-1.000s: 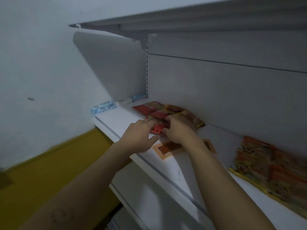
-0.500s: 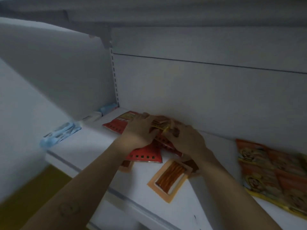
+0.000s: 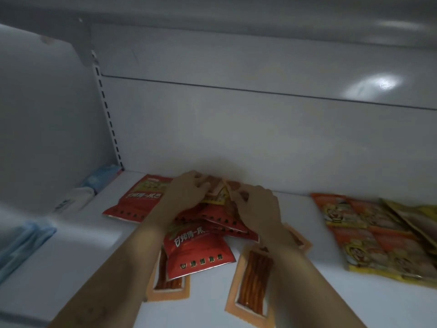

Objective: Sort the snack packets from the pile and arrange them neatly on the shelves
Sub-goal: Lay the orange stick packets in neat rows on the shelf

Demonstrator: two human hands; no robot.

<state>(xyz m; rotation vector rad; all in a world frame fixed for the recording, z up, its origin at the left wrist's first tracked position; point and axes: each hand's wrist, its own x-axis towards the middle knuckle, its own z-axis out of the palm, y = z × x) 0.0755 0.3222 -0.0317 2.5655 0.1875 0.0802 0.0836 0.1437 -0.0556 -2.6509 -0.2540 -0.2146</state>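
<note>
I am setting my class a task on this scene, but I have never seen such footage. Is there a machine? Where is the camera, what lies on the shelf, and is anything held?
No machine: these are a person's two bare hands. Every picture comes from one camera worn on the person's head, looking forward and down, so the arms reach in from below. On the white shelf lies a pile of snack packets: red packets with white lettering and orange-framed packets with a clear window showing reddish strips. To the right sits a group of orange and yellow packets. Blue and white items lie at the far left. The left hand and right hand meet at the back of the pile, fingers curled on a pale packet; blur hides the exact grip.
</note>
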